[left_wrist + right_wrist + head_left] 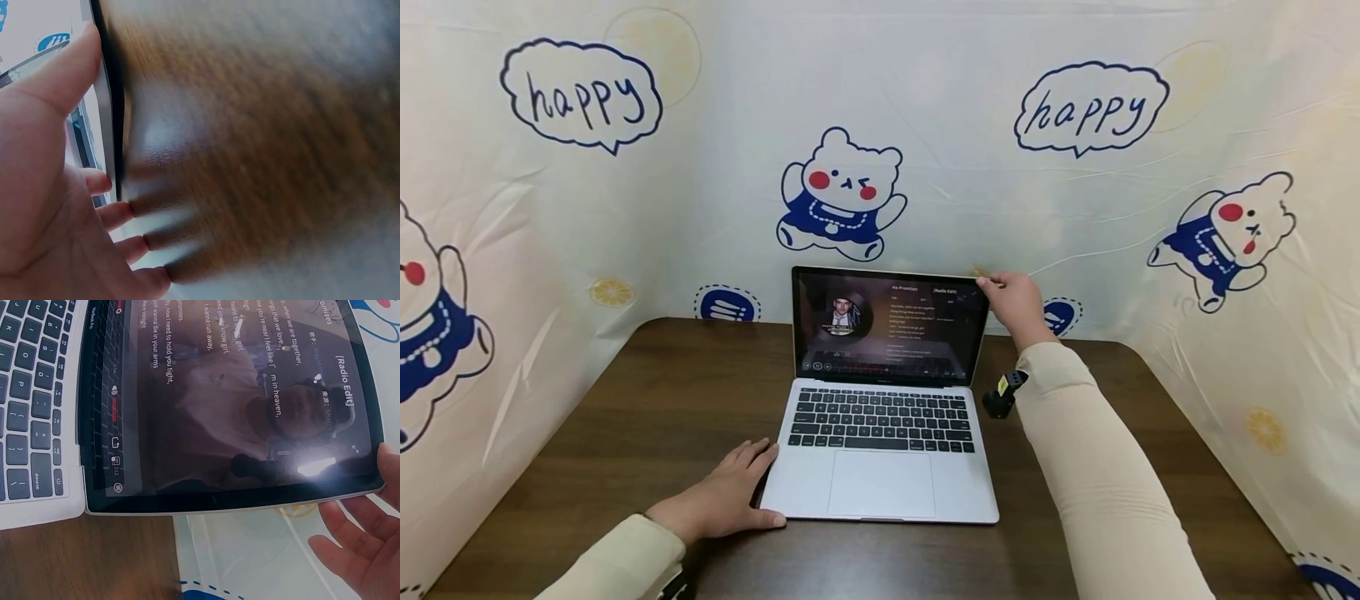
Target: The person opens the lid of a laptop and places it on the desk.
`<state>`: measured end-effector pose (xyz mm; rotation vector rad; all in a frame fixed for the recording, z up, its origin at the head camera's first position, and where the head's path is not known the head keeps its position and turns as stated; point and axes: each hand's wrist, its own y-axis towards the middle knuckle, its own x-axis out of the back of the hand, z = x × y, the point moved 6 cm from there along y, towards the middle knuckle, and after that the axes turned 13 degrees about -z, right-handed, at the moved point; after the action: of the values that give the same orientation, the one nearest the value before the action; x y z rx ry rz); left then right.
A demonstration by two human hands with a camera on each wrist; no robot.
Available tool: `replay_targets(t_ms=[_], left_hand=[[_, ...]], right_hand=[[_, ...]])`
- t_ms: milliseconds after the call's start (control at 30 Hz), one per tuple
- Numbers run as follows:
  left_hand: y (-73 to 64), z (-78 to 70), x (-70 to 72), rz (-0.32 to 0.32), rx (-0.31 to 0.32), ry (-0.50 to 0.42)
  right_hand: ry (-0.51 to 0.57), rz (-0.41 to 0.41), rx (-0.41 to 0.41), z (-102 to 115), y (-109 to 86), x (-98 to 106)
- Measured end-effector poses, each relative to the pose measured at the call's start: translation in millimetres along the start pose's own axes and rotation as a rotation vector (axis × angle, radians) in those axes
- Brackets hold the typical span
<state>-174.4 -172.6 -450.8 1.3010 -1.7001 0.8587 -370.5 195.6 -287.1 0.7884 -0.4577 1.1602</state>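
Note:
A silver laptop stands open on the wooden table, its screen lit with a music player and song lyrics. At the screen's top right corner, my right hand pinches the lid. In the right wrist view that hand has its thumb on the front bezel and fingers behind the edge. My left hand rests by the base's front left corner, fingers extended. Seen from the left wrist, the left hand's thumb lies along the laptop's edge and the other fingers reach the tabletop.
Brown wooden table surface surrounds the laptop. A pale curtain printed with bears and lemon slices hangs close behind the table and along both sides. A small black camera on my right wrist hangs near the laptop's right side.

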Motion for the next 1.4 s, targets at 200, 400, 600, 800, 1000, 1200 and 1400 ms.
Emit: replay_targets(t_ms=[200,400,600,800,1000,1200,1400], left_hand=[[0.0,-0.3,0.2,-0.007,-0.004,-0.001],[-1.3,-3.8,3.0,-0.006,-0.002,-0.007],[-0.9,-3.5,2.6,0.013,0.013,-0.006],[-0.9,-3.3,2.9,0.012,0.022,-0.006],[-1.8,-5.1,5.2,0.007,0.025,-0.020],[-1.5,-4.3,5.7,-0.003,0.009,-0.046],[0.6,-1.5,5.1,-0.020,0.002,-0.050]], right_hand=[[0.015,0.010,-0.012,0.6,-2.1,0.4],[0.013,0.008,-0.012,-1.5,-2.3,0.6],[0.015,-0.008,0.005,0.2,-4.4,1.9],[0.015,-0.026,0.014,-0.3,-5.7,1.9],[0.014,-0.033,0.024,2.6,-8.3,3.6],[0.024,-0.029,0.022,2.5,-10.8,4.7],[0.042,-0.038,0.027,0.4,-12.3,4.2]])
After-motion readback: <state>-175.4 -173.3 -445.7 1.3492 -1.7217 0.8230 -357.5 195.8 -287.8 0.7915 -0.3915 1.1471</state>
